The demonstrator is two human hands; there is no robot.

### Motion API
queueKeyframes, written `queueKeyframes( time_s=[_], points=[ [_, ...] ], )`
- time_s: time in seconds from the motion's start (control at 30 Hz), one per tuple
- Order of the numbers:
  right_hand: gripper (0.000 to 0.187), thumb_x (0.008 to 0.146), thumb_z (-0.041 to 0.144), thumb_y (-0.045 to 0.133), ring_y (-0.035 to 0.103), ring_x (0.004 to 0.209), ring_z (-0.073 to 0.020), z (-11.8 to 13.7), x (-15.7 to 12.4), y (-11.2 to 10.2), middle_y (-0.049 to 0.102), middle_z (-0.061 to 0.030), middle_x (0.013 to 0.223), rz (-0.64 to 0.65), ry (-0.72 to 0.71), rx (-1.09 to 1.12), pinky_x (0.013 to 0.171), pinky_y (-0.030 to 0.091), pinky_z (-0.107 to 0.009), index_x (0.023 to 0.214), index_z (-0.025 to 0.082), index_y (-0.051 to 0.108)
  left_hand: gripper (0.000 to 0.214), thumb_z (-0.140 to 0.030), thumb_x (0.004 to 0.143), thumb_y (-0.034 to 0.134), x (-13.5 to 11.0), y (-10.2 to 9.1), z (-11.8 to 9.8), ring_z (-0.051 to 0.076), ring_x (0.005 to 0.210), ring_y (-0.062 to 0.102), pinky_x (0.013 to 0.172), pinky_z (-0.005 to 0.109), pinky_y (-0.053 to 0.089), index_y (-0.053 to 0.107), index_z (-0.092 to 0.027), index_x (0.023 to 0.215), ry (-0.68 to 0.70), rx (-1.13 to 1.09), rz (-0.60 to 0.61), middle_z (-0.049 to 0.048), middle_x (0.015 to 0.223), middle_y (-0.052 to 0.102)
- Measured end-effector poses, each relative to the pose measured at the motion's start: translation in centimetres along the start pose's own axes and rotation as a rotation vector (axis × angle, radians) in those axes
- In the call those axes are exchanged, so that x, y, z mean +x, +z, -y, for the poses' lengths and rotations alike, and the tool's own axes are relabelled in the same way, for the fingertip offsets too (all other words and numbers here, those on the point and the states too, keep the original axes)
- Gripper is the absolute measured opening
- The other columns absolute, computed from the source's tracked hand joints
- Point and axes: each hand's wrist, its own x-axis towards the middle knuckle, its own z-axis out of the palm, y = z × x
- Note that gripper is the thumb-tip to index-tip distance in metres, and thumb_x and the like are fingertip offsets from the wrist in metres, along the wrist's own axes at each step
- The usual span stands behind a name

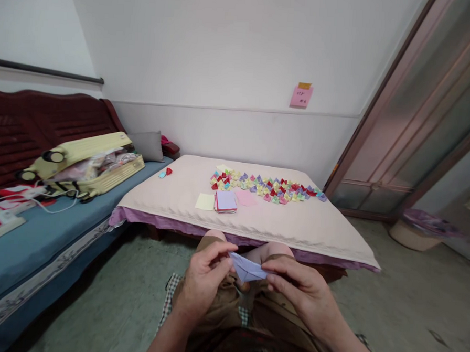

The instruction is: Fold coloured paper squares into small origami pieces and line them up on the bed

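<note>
A folded piece of lavender paper [249, 268] is stretched between my two hands above my lap. Its left corner is pinched between the thumb and fingers of my left hand [206, 274]. At the opposite corner, my right hand [302, 287] grips the paper the same way. Beyond my knees, a stack of square paper sheets [225, 202] with a lavender one on top lies on the cloth-covered table. Pale yellow paper [205, 201] lies left of the stack and pink paper [245, 197] to its right. Behind them spreads a cluster of many-coloured folded paper pieces [273, 188].
The table's cream cloth [171, 193] hangs over its near edge. Red and blue folded pieces [166, 173] sit apart at its left. A yellow suitcase [117, 172], partly open, lies on the blue-covered wooden bench [39, 229]. A lined bin [417, 230] stands at right.
</note>
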Motion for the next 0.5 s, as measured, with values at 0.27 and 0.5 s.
queueKeyframes(
  time_s=[0.27, 0.5],
  points=[
    [0.014, 0.088, 0.019, 0.054, 0.061, 0.071, -0.0167, -0.08, -0.16, -0.32, 0.066, -0.0032, 0.077, 0.03, -0.088, -0.175, 0.065, 0.046, -0.026, 0.086, 0.02, 0.068, 0.024, -0.008, 0.086, 0.054, 0.16, -0.62, -0.33, 0.015, 0.085, 0.061, 0.075, 0.026, 0.047, 0.072, -0.021, 0.096, 0.32, 0.215, 0.119, 0.0041, 0.088, 0.065],
    [0.014, 0.088, 0.02, 0.053, 0.06, 0.069, -0.0166, -0.48, -0.05, -0.18, 0.065, -0.0027, 0.074, 0.004, -0.081, -0.176, 0.063, 0.047, -0.026, 0.084, 0.02, 0.067, 0.026, -0.008, 0.086, 0.055, 0.07, -0.4, -0.23, 0.015, 0.085, 0.061, 0.075, 0.026, 0.047, 0.073, -0.021, 0.097, 0.344, 0.251, 0.171, 0.0056, 0.092, 0.064]
  ],
)
